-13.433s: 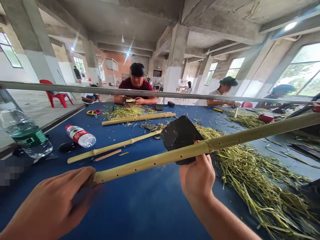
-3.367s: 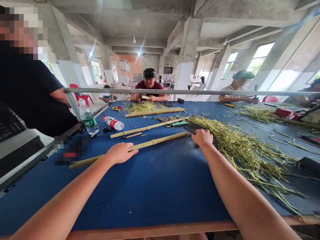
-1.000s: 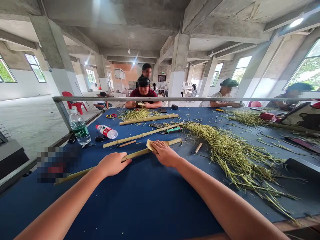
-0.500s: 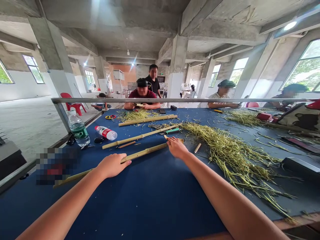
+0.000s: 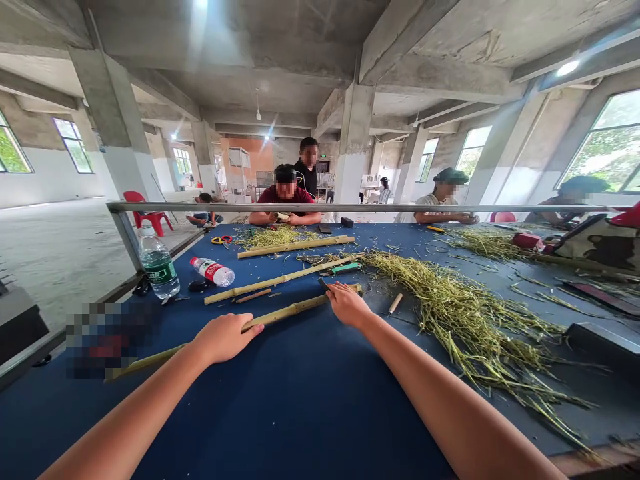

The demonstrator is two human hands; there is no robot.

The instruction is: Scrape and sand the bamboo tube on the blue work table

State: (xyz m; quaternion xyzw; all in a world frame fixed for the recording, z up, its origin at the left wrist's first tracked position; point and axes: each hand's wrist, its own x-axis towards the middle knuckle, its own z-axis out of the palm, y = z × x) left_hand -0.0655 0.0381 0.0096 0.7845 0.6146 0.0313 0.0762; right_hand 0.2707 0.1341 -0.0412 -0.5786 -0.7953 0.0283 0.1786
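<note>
My left hand (image 5: 225,338) lies palm-down at the middle of 1 bamboo pole (image 5: 285,311), which slants across the near half of the blue desk (image 5: 280,413), low left to upper right. My right hand (image 5: 347,305) sits nearer its far end. I can't tell how tightly either hand holds.

A water bottle (image 5: 158,270) stands upright near scissors (image 5: 217,241).
</note>
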